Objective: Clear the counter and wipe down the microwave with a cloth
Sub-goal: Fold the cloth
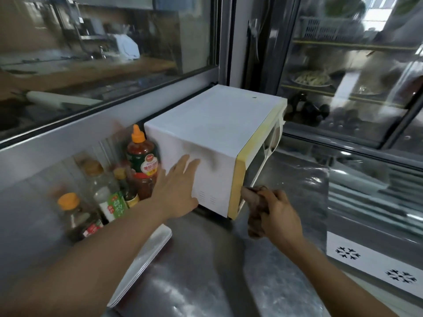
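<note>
Low in the frame, a flat white tray (142,266) lies on your smooth steel counter (201,282). Just above, at lower right, your right hand (274,213) bunches a brownish cloth (255,209) against the microwave's yellowed front edge, likely to scrub it. Your left hand (176,188) lies flat, fingers spread, on the boxy white microwave (212,126) at centre, probably steadying it. Glossy sauce bottles (142,161) crowd beside it at left.
</note>
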Available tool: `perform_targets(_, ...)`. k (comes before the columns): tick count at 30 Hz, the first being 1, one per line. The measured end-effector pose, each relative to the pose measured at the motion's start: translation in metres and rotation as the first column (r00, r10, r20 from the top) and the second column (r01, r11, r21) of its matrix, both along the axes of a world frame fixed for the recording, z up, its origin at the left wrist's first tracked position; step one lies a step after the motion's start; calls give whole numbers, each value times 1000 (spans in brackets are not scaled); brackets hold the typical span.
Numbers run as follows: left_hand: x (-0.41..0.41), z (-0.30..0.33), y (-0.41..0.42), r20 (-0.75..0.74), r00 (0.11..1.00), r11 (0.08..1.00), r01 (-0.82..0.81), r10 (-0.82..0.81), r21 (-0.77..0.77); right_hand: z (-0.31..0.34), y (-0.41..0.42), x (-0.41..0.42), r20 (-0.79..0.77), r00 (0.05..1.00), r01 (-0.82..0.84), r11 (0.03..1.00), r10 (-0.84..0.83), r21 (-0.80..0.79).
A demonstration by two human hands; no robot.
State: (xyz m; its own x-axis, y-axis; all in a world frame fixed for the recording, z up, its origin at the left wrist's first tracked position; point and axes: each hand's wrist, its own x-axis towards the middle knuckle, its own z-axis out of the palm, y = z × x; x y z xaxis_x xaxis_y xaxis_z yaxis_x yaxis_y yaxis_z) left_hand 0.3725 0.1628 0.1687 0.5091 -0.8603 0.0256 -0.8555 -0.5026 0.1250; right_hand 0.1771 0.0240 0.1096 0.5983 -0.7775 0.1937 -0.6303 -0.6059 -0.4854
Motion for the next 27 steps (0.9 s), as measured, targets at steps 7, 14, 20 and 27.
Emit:
perform_targets(7, -51, 25, 33, -156, 984, 995, 97, -90, 37, 42, 39, -39, 171, 985, -10, 996, -6, 91)
perform_targets(14, -130, 54, 97, -423, 870, 965, 193, -253, -180, 98, 111, -101, 244, 967, 43, 987, -80, 154)
perform_targets(20, -202, 75, 139, -653, 681, 932, 127, -332, -341, 131, 181, -156, 308, 945, 59, 985, -108, 164)
perform_targets(27, -261, 89, 148, -707, 614, 928, 124, -350, -351, 147, 211, -214, 331, 934, 67, 976, -135, 209)
